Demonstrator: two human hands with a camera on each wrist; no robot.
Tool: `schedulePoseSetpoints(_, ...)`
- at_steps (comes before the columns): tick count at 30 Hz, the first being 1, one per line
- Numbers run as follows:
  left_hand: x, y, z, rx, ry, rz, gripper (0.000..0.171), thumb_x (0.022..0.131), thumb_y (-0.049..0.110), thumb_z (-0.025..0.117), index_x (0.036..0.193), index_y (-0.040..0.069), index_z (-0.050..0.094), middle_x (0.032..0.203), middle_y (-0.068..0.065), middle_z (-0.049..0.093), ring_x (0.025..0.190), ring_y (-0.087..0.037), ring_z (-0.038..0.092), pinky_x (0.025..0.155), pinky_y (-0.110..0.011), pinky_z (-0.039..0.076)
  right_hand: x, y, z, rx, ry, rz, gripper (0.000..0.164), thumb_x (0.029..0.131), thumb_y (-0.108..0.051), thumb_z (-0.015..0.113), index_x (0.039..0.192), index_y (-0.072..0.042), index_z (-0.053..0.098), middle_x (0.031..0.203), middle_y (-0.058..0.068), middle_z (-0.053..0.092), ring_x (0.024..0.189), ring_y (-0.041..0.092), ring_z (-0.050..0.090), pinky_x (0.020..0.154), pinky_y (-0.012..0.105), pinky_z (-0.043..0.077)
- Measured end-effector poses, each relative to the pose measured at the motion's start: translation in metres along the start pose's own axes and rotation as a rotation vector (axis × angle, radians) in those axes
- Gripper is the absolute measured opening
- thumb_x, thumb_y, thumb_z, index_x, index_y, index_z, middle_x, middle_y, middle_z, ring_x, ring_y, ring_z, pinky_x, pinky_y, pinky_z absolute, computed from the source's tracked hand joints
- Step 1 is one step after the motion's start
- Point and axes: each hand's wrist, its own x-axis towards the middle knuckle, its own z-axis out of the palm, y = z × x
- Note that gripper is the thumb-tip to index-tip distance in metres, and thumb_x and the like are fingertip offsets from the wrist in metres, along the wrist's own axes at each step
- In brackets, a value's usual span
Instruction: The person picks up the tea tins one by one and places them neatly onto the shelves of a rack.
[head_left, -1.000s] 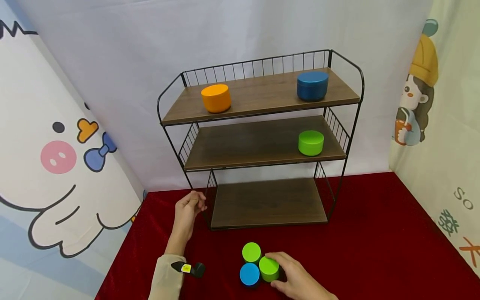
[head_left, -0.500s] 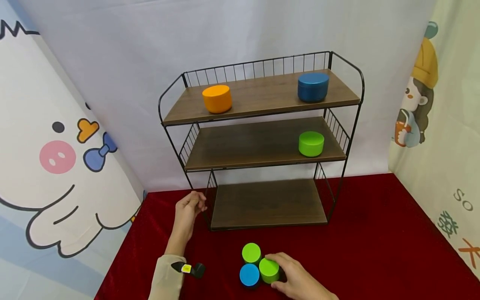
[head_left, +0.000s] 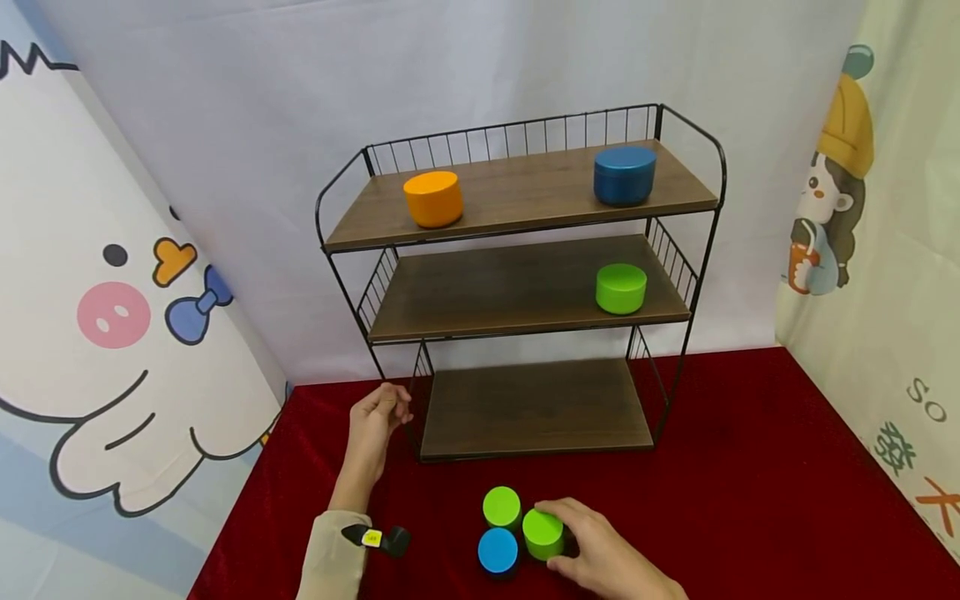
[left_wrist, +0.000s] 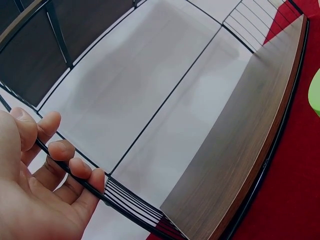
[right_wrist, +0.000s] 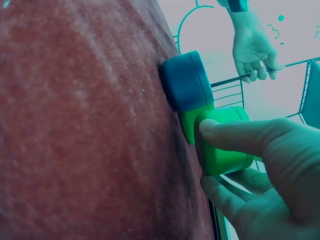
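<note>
My right hand [head_left: 603,550] pinches a round green tin [head_left: 543,533] between thumb and fingers, low over the red cloth. In the right wrist view the thumb lies across the near side of this green tin [right_wrist: 227,155], fingers under its other side. Close beside it are a blue-topped round tin [head_left: 498,550] and a second green tin [head_left: 502,507]. My left hand [head_left: 371,425] is at the left front post of a three-tier shelf [head_left: 536,408]. Seen in the left wrist view, its fingers curl round the black metal post [left_wrist: 90,187].
On the top tier stand an orange tin [head_left: 433,200] at the left and a larger blue tin [head_left: 624,175] at the right. Another green tin [head_left: 621,289] sits on the middle tier, right side. Red cloth [head_left: 750,467] covers the table; a white curtain [head_left: 480,58] hangs behind.
The green tin in my right hand has shifted slightly right and away from me, opening a small gap from the blue-topped tin. My left hand stays on the post.
</note>
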Motion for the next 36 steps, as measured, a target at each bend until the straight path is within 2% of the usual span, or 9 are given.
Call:
schedulePoseSetpoints(9, 0.0, 0.0, 0.0, -0.003, -0.004, 0.004, 0.035, 0.111, 0.02, 0.044, 0.093, -0.005, 0.059, 0.076, -0.005, 0.049, 0.073, -0.017, 0.051, 0.078, -0.03, 0.054, 0.001, -0.003, -0.008, -0.033, 0.032, 0.001, 0.061, 0.088, -0.012, 0.082, 0.142, -0.001, 0.054, 0.135, 0.008, 0.06, 0.118, 0.028, 0.062, 0.098, 0.043, 0.055)
schedulePoseSetpoints(14, 0.0, -0.001, 0.0, 0.003, -0.003, 0.004, 0.033, 0.112, 0.015, 0.042, 0.092, -0.006, 0.059, 0.076, -0.006, 0.048, 0.074, -0.018, 0.05, 0.077, -0.031, 0.053, 0.002, -0.005, -0.015, -0.067, 0.071, -0.024, 0.064, 0.087, -0.007, 0.082, 0.143, 0.0, 0.053, 0.135, 0.01, 0.06, 0.12, 0.031, 0.063, 0.098, 0.045, 0.055)
schedulePoseSetpoints(22, 0.001, -0.003, -0.001, 0.006, 0.003, 0.015, 0.033, 0.112, 0.018, 0.045, 0.092, -0.004, 0.059, 0.077, -0.005, 0.048, 0.073, -0.016, 0.051, 0.077, -0.031, 0.053, 0.002, -0.009, -0.024, -0.118, 0.126, -0.069, 0.064, 0.085, -0.004, 0.083, 0.142, 0.001, 0.054, 0.132, 0.009, 0.062, 0.118, 0.028, 0.064, 0.096, 0.042, 0.056)
schedulePoseSetpoints(36, 0.001, -0.003, -0.001, 0.001, -0.007, 0.006, 0.035, 0.111, 0.022, 0.045, 0.093, -0.003, 0.059, 0.076, -0.005, 0.048, 0.075, -0.017, 0.052, 0.079, -0.032, 0.053, 0.006, -0.019, -0.034, -0.121, 0.167, -0.041, 0.064, 0.084, -0.003, 0.084, 0.141, -0.003, 0.056, 0.132, 0.007, 0.062, 0.118, 0.026, 0.064, 0.096, 0.04, 0.057)
